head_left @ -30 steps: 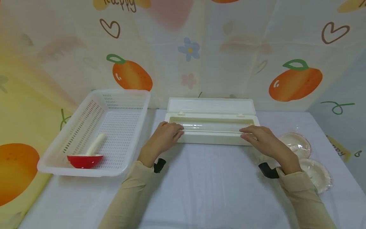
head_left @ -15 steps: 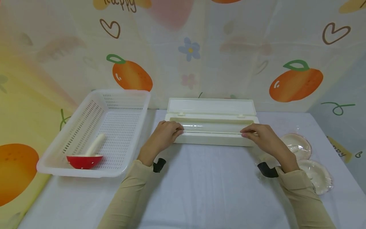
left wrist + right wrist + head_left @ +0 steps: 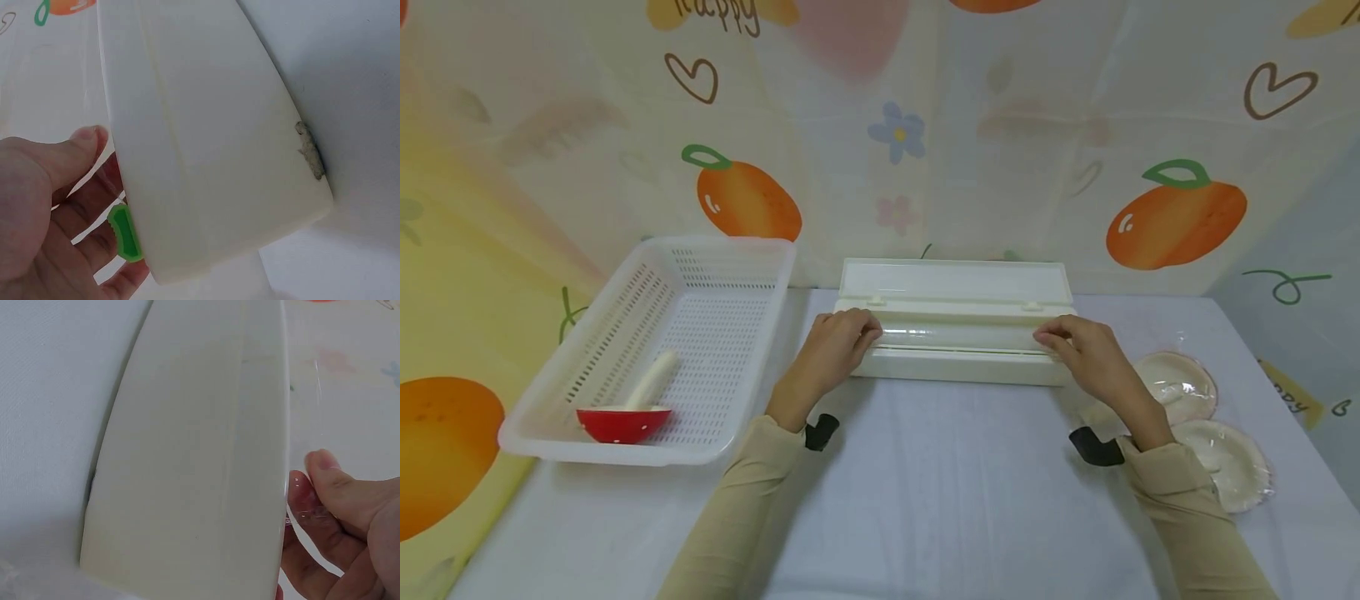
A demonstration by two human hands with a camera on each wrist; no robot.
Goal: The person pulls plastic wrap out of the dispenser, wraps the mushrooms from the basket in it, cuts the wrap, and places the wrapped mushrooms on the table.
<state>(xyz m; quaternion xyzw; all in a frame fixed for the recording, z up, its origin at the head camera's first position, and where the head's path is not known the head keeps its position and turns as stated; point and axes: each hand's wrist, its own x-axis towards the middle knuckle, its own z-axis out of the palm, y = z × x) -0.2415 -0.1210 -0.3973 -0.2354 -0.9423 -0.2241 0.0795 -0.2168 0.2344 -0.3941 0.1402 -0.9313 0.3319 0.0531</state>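
Note:
A long white cling film dispenser (image 3: 962, 368) lies on the table in the head view, its lid (image 3: 955, 279) tipped back. Clear film (image 3: 955, 336) shows shiny along the inside. At the dispenser's left end, my left hand (image 3: 829, 354) pinches the film's edge between thumb and fingers. My right hand (image 3: 1092, 354) does likewise at the right end. Thin film shows at the right fingertips (image 3: 322, 459) in the right wrist view. A green slide cutter (image 3: 127, 234) sits on the dispenser's edge beside my left fingers in the left wrist view.
On the left stands a white perforated basket (image 3: 760, 350) holding a red ladle (image 3: 625, 425) with white dots and a white handle. Film-wrapped round dishes (image 3: 1228, 462) sit at the right, close to my right forearm. A printed cloth backdrop (image 3: 985, 167) rises behind the table.
My right thumb and fingers have come together from a looser spread. Both hands have risen slightly at the dispenser's ends. The basket, dishes and dispenser have stayed put.

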